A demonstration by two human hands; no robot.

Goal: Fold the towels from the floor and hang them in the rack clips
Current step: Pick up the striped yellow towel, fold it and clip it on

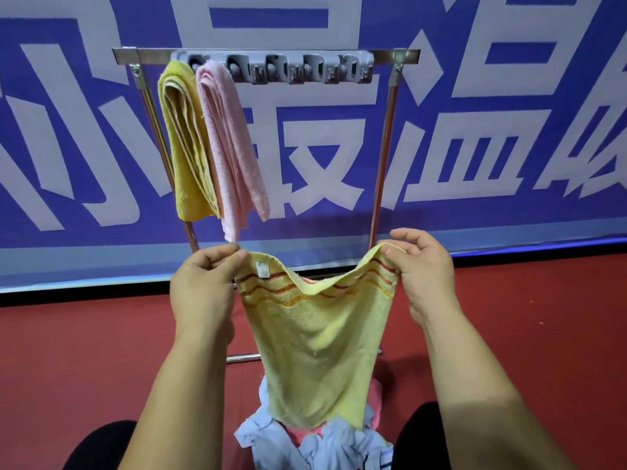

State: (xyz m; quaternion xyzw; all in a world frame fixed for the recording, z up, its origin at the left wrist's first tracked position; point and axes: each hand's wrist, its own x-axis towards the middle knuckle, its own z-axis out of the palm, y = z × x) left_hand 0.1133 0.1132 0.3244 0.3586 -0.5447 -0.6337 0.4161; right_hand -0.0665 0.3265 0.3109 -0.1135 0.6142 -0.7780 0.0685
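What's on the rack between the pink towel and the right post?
In the head view, only the grey clip strip with empty clips; no towel hangs between the pink towel and the right post.

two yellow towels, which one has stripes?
The pale yellow towel pinched by the left hand and right hand: red-orange stripes near its top. The darker yellow towel on the rack shows no stripes.

Pale-yellow towel [315, 340] (red-orange wavy stripes), pink towel [230, 144] behind.
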